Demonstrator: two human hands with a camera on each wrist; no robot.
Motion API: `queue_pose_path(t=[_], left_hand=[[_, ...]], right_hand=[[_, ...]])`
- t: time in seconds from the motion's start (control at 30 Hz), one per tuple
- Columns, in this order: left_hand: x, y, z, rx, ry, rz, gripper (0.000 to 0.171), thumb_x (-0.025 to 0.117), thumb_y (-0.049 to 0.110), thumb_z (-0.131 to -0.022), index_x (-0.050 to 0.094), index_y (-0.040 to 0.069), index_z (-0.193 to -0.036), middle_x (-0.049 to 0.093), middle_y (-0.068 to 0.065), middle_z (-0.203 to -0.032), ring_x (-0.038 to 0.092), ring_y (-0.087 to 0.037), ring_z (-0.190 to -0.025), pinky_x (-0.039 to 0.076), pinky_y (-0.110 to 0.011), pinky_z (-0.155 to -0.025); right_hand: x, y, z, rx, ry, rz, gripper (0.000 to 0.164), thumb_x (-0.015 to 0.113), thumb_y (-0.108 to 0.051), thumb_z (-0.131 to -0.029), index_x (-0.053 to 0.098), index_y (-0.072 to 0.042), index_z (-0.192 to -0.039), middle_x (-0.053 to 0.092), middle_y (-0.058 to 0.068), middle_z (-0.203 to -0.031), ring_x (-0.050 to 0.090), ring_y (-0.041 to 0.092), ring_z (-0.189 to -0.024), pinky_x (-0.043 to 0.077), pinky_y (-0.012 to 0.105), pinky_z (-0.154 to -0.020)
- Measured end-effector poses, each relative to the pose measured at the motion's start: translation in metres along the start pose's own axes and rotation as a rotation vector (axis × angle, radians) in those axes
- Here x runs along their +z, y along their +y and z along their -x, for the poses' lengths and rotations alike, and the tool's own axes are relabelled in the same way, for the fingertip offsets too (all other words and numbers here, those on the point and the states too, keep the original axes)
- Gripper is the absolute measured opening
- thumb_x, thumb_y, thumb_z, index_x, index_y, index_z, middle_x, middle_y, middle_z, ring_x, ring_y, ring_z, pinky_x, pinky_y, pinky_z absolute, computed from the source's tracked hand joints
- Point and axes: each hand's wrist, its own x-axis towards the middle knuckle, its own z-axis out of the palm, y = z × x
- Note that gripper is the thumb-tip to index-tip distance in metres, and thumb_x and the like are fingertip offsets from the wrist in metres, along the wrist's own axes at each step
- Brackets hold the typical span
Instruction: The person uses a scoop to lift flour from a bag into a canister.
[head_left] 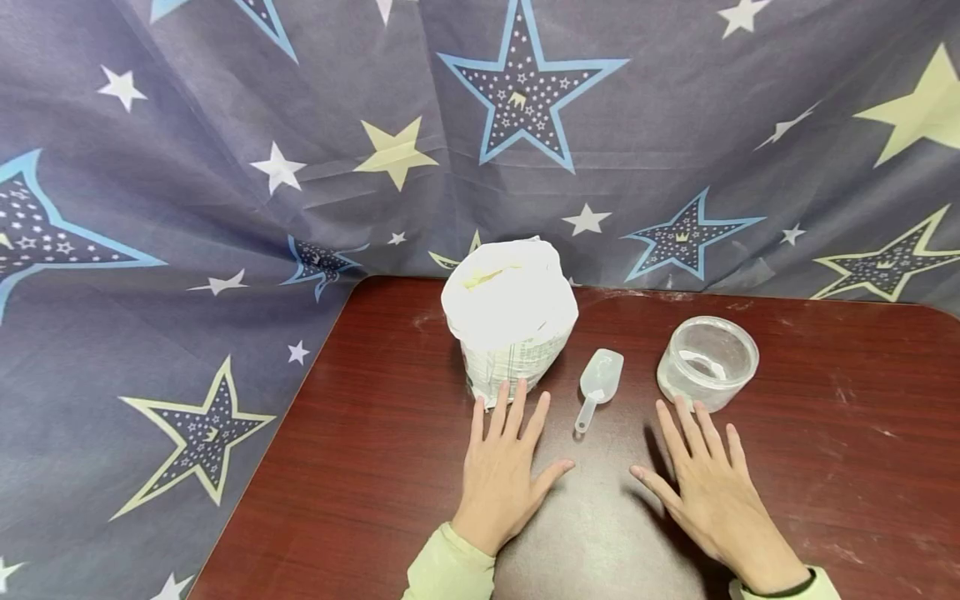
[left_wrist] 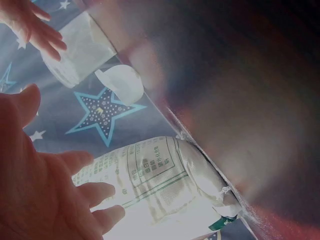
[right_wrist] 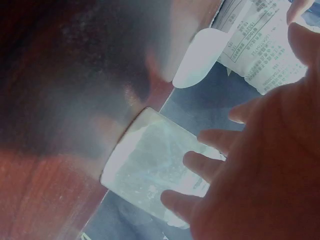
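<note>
My left hand (head_left: 501, 479) has its fingers spread and straight, just in front of an open white bag (head_left: 517, 358) with printed text on its side. The bag's contents are washed out by glare, with a yellowish patch near the rim. To the right, my right hand (head_left: 708, 492) spreads its fingers in front of a clear round jar (head_left: 708, 362), which has white residue inside. Between bag and jar lies a small translucent scoop (head_left: 600, 379), handle towards me. Neither hand holds anything. Printed lines on the bag (left_wrist: 150, 175) show in the left wrist view.
All of this stands on a dark red-brown wooden table (head_left: 360, 417), with white smudges on its right side. A grey-blue curtain (head_left: 337, 108) patterned with stars hangs behind and left of the table, meeting its back edge close behind the bag.
</note>
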Motion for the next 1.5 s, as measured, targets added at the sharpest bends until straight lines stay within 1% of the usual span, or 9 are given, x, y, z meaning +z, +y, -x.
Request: queue_pose_path(t=[0.13,0.43,0.6,0.8,0.97,1.13,1.23,1.37,1.5], left_hand=[[-0.001,0.000,0.001,-0.007,-0.003,0.007,0.086,0.046,0.074,-0.089,0.029,0.025,-0.157,0.024,-0.008,-0.164,0.017,-0.028,-0.153,0.010,-0.055,-0.121],[0.001,0.000,0.000,-0.004,0.007,0.014,0.085,0.045,0.074,-0.090,0.030,0.024,-0.157,0.023,-0.008,-0.164,0.018,-0.028,-0.152,0.014,-0.056,-0.120],[0.001,-0.001,0.001,-0.012,0.017,0.039,0.087,0.047,0.074,-0.089,0.029,0.024,-0.157,0.022,-0.007,-0.165,0.018,-0.028,-0.152,0.011,-0.055,-0.120],[-0.002,-0.003,0.000,-0.028,0.041,0.055,0.087,0.052,0.071,-0.089,0.030,0.022,-0.157,0.026,-0.008,-0.163,0.023,-0.030,-0.151,0.015,-0.056,-0.119],[-0.003,-0.004,-0.001,-0.053,0.082,0.094,0.086,0.059,0.065,-0.088,0.034,0.018,-0.155,0.032,-0.010,-0.160,0.029,-0.031,-0.148,0.017,-0.057,-0.118],[-0.002,-0.005,-0.003,-0.072,0.161,0.118,0.082,0.065,0.058,-0.088,0.040,0.011,-0.151,0.041,-0.015,-0.154,0.038,-0.033,-0.142,0.022,-0.057,-0.117],[-0.003,-0.005,-0.005,-0.097,0.198,0.140,0.079,0.067,0.052,-0.089,0.042,0.008,-0.149,0.043,-0.016,-0.151,0.042,-0.033,-0.139,0.026,-0.057,-0.115],[-0.003,-0.008,-0.006,-0.143,0.231,0.164,0.076,0.070,0.047,-0.089,0.044,0.003,-0.145,0.046,-0.018,-0.148,0.046,-0.033,-0.134,0.031,-0.056,-0.113],[-0.003,-0.013,-0.006,-0.190,0.269,0.182,0.073,0.074,0.042,-0.087,0.047,0.000,-0.141,0.052,-0.018,-0.139,0.051,-0.033,-0.127,0.035,-0.054,-0.110]], right_hand=[[0.000,0.000,0.000,-0.001,-0.004,-0.005,0.085,0.053,-0.058,-0.095,0.023,-0.008,-0.158,0.027,0.021,-0.159,0.020,0.041,-0.148,0.009,0.064,-0.115],[0.001,0.002,0.000,-0.013,0.008,-0.011,0.084,0.054,-0.056,-0.096,0.024,-0.007,-0.157,0.030,0.022,-0.158,0.022,0.042,-0.147,0.013,0.065,-0.113],[0.004,0.002,-0.003,-0.047,0.048,-0.030,0.084,0.057,-0.054,-0.095,0.026,-0.006,-0.156,0.033,0.021,-0.157,0.026,0.043,-0.144,0.018,0.064,-0.112],[0.007,0.000,-0.009,-0.091,0.098,-0.057,0.084,0.059,-0.051,-0.095,0.025,-0.005,-0.156,0.034,0.020,-0.156,0.030,0.041,-0.142,0.021,0.060,-0.113],[0.007,-0.005,-0.014,-0.102,0.127,-0.091,0.077,0.062,-0.046,-0.095,0.035,0.001,-0.150,0.045,0.021,-0.146,0.040,0.041,-0.133,0.030,0.058,-0.106],[0.006,-0.009,-0.019,-0.062,0.105,-0.137,0.071,0.061,-0.043,-0.096,0.039,0.004,-0.145,0.050,0.019,-0.137,0.045,0.040,-0.124,0.036,0.058,-0.099],[0.006,-0.010,-0.024,-0.049,0.093,-0.156,0.067,0.061,-0.041,-0.097,0.041,0.006,-0.140,0.054,0.018,-0.131,0.047,0.039,-0.118,0.040,0.058,-0.093],[0.009,-0.013,-0.032,-0.032,0.078,-0.139,0.060,0.061,-0.040,-0.097,0.046,0.007,-0.132,0.057,0.018,-0.118,0.049,0.037,-0.109,0.042,0.054,-0.086],[0.014,-0.017,-0.039,-0.020,0.056,-0.112,0.055,0.063,-0.041,-0.096,0.052,0.008,-0.121,0.055,0.017,-0.103,0.048,0.034,-0.099,0.042,0.049,-0.079]])
